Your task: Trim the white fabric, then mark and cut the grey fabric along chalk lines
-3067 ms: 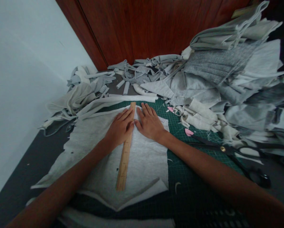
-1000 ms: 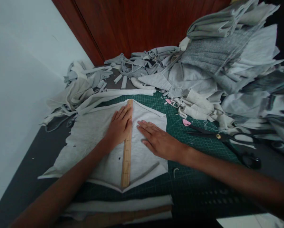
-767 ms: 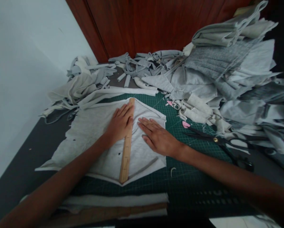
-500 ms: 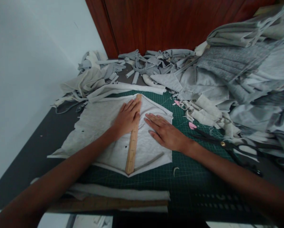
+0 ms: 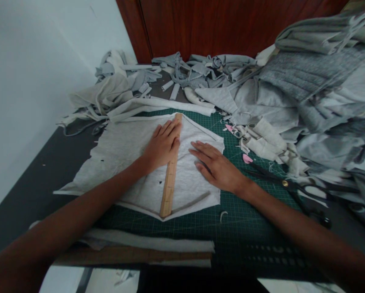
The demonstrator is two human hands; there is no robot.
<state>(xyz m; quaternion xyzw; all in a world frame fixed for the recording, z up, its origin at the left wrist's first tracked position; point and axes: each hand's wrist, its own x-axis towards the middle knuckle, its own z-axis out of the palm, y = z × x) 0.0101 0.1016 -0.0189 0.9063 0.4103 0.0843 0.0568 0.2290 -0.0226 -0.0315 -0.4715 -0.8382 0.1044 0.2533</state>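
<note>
A light grey piece of fabric (image 5: 130, 150) lies spread over a green cutting mat (image 5: 246, 221). Across it, running away from me, lies a wooden ruler (image 5: 169, 187), its near end close to the fabric's front point. My left hand (image 5: 162, 144) rests flat on the ruler's far half and the cloth beside it, fingers stretched out. To the right of the ruler my right hand (image 5: 217, 165) lies palm down on the fabric, fingers spread, holding nothing. Small dark spots show on the cloth left of the ruler.
Black scissors (image 5: 284, 183) lie right of my right forearm's line, by a pink piece (image 5: 247, 158). Fabric scraps (image 5: 197, 77) line the back, with a tall cloth pile (image 5: 304, 77) at right. In front lie another wooden ruler (image 5: 121, 254) and a fabric strip (image 5: 158, 243).
My right hand has slid slightly to the right over the fabric, away from the ruler. My left hand stays on the ruler. The whole view has shifted a little.
</note>
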